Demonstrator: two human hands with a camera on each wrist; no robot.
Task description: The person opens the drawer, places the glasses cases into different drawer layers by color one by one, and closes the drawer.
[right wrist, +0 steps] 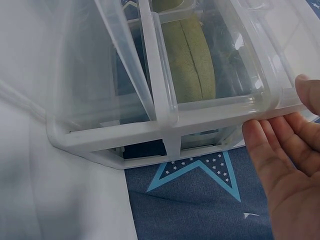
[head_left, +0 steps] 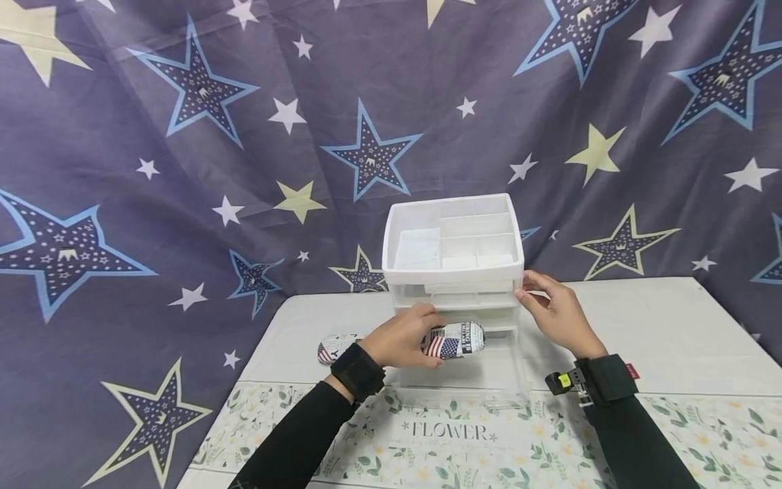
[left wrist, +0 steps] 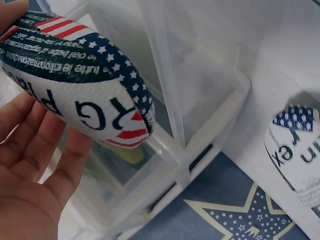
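My left hand point(head_left: 406, 336) holds an oval flag-print object point(head_left: 461, 339) with newspaper lettering, stars and red stripes; the left wrist view shows thumb and fingers on either side of its near end. It hangs over the pulled-out clear bottom drawer point(head_left: 455, 399) of a white drawer unit point(head_left: 452, 277). A second flag-print object point(head_left: 336, 346) lies on the table left of the unit, partly hidden by the left hand and wrist. My right hand point(head_left: 559, 312) grips the unit's upper right side, thumb toward the front, fingers along the side edge in the right wrist view.
An olive-green object point(right wrist: 187, 60) shows through a clear drawer. Divided compartments point(head_left: 476, 238) form the unit's top. White table point(head_left: 641, 333) lies on both sides, with a floral "FLOWER" strip point(head_left: 449, 431) in front. A star-patterned curtain point(head_left: 366, 81) hangs close behind the unit.
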